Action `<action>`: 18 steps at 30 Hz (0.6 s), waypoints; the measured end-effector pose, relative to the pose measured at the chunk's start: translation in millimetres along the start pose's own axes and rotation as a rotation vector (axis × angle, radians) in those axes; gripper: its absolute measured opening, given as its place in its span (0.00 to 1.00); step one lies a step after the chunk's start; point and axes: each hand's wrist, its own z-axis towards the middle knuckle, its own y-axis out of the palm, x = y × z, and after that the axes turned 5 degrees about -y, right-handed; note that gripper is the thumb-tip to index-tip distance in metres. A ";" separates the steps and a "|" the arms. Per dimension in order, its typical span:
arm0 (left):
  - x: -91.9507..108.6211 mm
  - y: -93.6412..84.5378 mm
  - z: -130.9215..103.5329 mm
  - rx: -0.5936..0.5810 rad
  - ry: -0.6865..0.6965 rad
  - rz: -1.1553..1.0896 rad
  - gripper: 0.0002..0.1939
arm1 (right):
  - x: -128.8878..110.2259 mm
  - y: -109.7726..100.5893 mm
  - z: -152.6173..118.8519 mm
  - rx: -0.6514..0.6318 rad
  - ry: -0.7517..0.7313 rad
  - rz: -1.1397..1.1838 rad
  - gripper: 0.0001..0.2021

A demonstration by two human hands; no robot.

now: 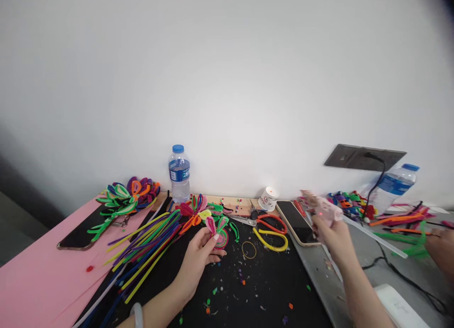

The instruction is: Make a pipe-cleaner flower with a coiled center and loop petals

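Note:
My left hand (202, 250) pinches a pipe-cleaner craft (221, 237), a pink and green spiral with pink and green loops on top. Over the grey table on the right, my right hand (331, 231) is closed around a pale pink hot glue gun (327, 210), slightly blurred; a translucent glue stick (376, 236) juts out behind it. Scissors (262, 224) with red and yellow handles lie between my hands. Just behind my left hand sits a pipe-cleaner flower (193, 212). A rubber band (248, 250) rests on the black mat (269, 285).
Loose pipe cleaners (145, 257) spread on the left, near finished flowers (124, 195) and a dark phone (83, 228). A water bottle (180, 176), a paper cup (268, 199) and another phone (298, 224) stand or lie farther back. A black cord (400, 273) crosses the right side, near another person's hand (440, 247).

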 end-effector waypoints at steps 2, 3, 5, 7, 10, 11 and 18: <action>-0.1 -0.4 0.0 -0.005 -0.003 0.004 0.15 | -18.7 16.9 -16.6 -0.244 0.027 0.256 0.14; -0.4 -0.7 0.2 -0.008 -0.003 0.010 0.14 | -27.2 24.9 -25.2 -0.367 0.008 0.325 0.14; -1.5 -1.0 0.6 -0.016 -0.003 0.027 0.14 | -40.6 38.6 -41.3 -0.552 0.005 0.379 0.13; -2.6 -0.9 0.8 -0.026 -0.009 0.054 0.14 | -49.0 48.7 -54.6 -0.692 0.010 0.391 0.16; -2.7 0.2 0.2 -0.037 -0.011 0.086 0.15 | -55.1 58.1 -67.9 -0.837 -0.022 0.374 0.13; -2.4 0.7 -0.2 -0.038 -0.012 0.094 0.15 | -56.3 60.2 -70.7 -0.863 -0.038 0.362 0.11; 0.7 2.9 -2.7 -0.042 -0.021 0.122 0.15 | -63.0 69.1 -79.8 -0.900 -0.099 0.291 0.06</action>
